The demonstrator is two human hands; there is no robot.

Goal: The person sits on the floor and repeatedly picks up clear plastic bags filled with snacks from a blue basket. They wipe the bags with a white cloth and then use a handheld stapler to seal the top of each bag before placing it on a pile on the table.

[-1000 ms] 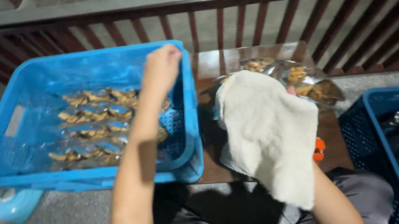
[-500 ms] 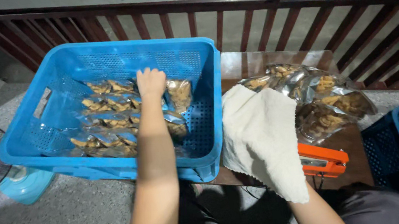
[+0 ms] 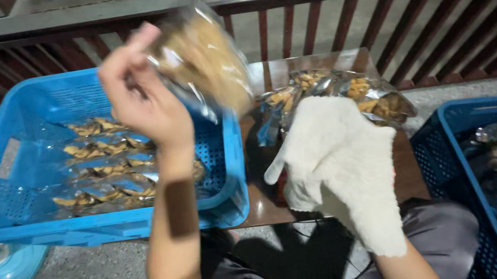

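Left hand closed on clear crinkly plastic bag of tan snack pieces, raised above light blue perforated plastic crate. Bag looks light, soft, slippery; contents likely brittle, so grip by film edge or corner, not middle. Right hand hidden inside white terry cloth mitt, grip cannot be told; rests near similar bags on brown wooden desk.

Dim, warm overhead light, glare on the clear packet, which is motion-blurred; corners darken.
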